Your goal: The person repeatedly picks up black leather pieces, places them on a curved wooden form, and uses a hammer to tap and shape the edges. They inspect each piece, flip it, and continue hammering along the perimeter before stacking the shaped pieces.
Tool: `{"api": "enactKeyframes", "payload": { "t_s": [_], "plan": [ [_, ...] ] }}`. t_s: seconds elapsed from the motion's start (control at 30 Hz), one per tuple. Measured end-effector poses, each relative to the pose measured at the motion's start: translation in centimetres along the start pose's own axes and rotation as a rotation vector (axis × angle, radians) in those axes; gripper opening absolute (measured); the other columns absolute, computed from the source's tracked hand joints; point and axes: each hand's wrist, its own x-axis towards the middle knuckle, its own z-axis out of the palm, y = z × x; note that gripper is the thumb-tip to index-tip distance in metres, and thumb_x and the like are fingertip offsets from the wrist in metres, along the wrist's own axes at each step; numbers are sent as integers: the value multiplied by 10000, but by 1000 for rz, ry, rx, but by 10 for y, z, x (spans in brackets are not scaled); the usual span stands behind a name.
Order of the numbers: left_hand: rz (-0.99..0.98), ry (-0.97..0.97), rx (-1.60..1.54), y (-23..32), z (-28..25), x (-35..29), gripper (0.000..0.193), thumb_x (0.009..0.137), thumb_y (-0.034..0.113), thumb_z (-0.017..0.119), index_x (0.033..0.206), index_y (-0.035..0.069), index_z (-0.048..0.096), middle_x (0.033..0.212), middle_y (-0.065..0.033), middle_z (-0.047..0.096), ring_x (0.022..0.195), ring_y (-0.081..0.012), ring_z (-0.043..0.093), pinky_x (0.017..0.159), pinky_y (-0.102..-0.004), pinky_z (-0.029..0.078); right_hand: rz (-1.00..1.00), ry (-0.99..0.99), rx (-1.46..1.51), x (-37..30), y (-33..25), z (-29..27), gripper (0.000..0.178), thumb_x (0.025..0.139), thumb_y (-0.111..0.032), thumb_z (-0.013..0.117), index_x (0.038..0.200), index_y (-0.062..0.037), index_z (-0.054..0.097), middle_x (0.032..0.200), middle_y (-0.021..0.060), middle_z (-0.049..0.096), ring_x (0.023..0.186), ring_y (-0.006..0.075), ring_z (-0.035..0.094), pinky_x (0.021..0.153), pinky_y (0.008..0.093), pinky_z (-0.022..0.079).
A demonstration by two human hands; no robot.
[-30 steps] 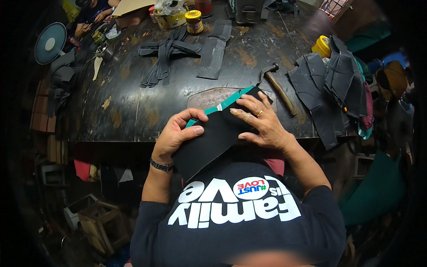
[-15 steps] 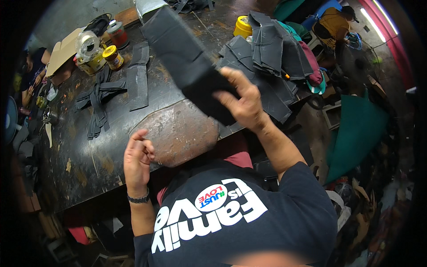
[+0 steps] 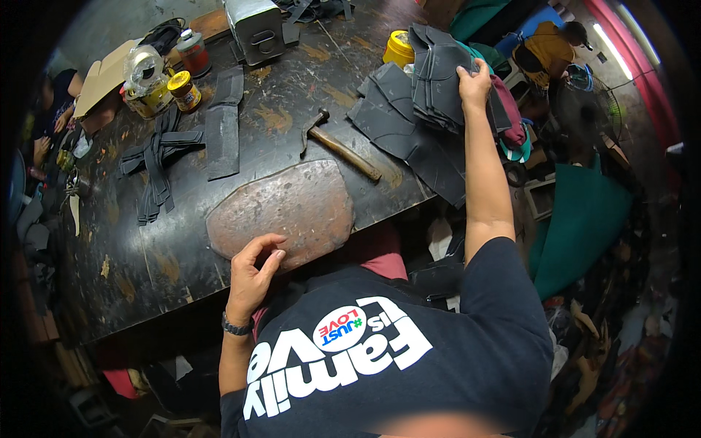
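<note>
My right hand (image 3: 475,84) reaches to the far right of the table, its thumb and fingers closed on the edge of a black cut panel (image 3: 436,62) on top of a fanned pile. More flat black panels (image 3: 398,109) spread out beneath and to the left of that pile. Over the near edge of a worn reddish-brown slab (image 3: 288,204) hovers my left hand (image 3: 252,274), fingers loosely curled, thumb and forefinger apart, nothing in it. A hammer (image 3: 339,150) with a wooden handle lies beyond the slab, between it and the panels.
Black strips (image 3: 161,157) lie crossed at the left, near a flat black piece (image 3: 223,139). Behind them stand a yellow-lidded jar (image 3: 184,91) and a red bottle (image 3: 193,52). A metal box (image 3: 254,33) sits at the back. One person (image 3: 548,51) is at the far right, beside a fan.
The black piece my right hand held over the table is now at the pile on the right, uncovering the hammer. My left hand has moved slightly right and nearer.
</note>
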Motion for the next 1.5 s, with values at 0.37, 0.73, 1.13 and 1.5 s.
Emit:
{"api": "enactKeyframes", "payload": {
  "t_s": [0.37, 0.73, 1.13, 1.5],
  "plan": [
    [45, -3, 111, -2, 5, 9, 240, 892, 30, 723, 1132, 27, 712, 875, -52, 660, 739, -116, 597, 698, -257, 496, -31, -216, -393, -45, -53, 20, 1363, 670, -634, 858, 1646, -274, -23, 1668, 298, 80, 1517, 517, 175, 1150, 721, 236],
    [196, 31, 163, -6, 4, 7, 219, 874, 25, 745, 1090, 49, 724, 858, -67, 665, 686, -147, 637, 612, -256, 501, 21, -296, -573, -36, -61, 22, 1374, 661, -565, 889, 1646, -284, -26, 1668, 285, 108, 1414, 525, 393, 1085, 642, 423],
    [272, 39, 168, -10, 2, 7, 197, 859, 30, 753, 1054, 55, 732, 895, -81, 702, 697, -187, 666, 616, -283, 527, 48, -274, -375, -12, -38, 33, 1367, 638, -425, 871, 1650, -202, -21, 1626, 335, 200, 1421, 493, 404, 1169, 504, 377],
    [225, 41, 159, -7, 3, 9, 196, 861, 30, 752, 1055, 55, 739, 893, -77, 701, 704, -176, 664, 606, -277, 520, 37, -226, -127, -10, -26, 29, 1329, 603, -370, 872, 1639, -97, 85, 1547, 321, 335, 1439, 441, 368, 1188, 446, 347]
  ]
}}
